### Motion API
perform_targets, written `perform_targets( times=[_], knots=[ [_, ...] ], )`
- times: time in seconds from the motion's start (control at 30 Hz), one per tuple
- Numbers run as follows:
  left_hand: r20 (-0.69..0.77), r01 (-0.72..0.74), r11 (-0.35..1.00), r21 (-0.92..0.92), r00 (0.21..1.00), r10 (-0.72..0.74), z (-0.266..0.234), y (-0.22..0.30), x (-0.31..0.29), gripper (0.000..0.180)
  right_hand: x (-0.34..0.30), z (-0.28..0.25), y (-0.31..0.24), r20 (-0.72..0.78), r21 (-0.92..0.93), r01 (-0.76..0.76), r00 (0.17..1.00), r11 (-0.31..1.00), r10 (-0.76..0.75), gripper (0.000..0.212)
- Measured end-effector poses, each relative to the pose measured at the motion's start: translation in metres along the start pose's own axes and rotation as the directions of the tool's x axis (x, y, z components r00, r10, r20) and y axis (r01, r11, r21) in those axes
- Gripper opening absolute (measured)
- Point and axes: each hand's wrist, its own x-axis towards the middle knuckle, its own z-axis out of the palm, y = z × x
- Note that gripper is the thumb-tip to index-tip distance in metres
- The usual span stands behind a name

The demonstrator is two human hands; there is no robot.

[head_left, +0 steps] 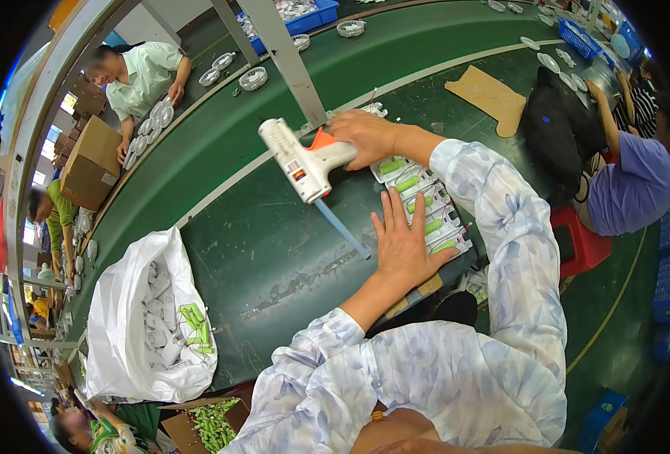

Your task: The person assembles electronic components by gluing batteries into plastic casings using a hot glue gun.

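Note:
A white hot glue gun (293, 163) with an orange trigger lies on its side above the green bench, with a pale blue glue stick (341, 228) running out of its back end. My right hand (369, 138) is closed round its handle. Spread flat, my left hand (403, 246) rests on a row of white plastic housings (460, 236) fitted with green battery cells (419, 204) and thin wires. Its fingers partly cover several of them.
A white sack (115, 318) of white parts and green cells stands on the bench's left, above a carton of green cells (212, 425). A metal post (288, 64) rises beyond the gun. A tan board (488, 98) lies far right. Several co-workers sit around, one beside a red stool (581, 242).

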Motion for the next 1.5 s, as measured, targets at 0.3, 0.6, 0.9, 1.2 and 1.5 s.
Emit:
perform_targets(
  times=[0.3, 0.6, 0.9, 1.2, 1.5],
  knots=[
    [-0.022, -0.069, 0.997, -0.044, 0.997, 0.068, -0.022, -0.039, -0.025, 0.116, -0.037, -0.061, -0.096, -0.137, 0.141, -0.129, 0.979, 0.981, 0.149, 0.043],
    [-0.464, -0.006, 0.97, -0.245, 0.879, -0.111, 0.004, -0.12, 0.12, 0.072, -0.171, -0.121, -0.2, -0.008, 0.909, -0.331, 0.593, 0.252, 0.805, 0.031],
    [-0.478, 0.143, 0.939, -0.313, 0.83, -0.286, 0.011, -0.12, 0.175, 0.07, -0.162, 0.026, -0.247, 0.073, 0.995, 0.027, 0.506, -0.1, 0.86, 0.058],
    [-0.44, 0.183, 0.959, -0.215, 0.859, -0.263, 0.011, -0.105, 0.182, 0.064, -0.151, 0.031, -0.217, -0.088, 0.888, -0.373, 0.435, 0.268, 0.896, 0.057],
    [-0.429, 0.16, 0.95, -0.268, 0.863, -0.266, 0.037, -0.059, 0.219, 0.062, -0.177, 0.014, -0.167, -0.225, 0.832, -0.405, 0.379, 0.379, 0.898, 0.054]
  ],
)
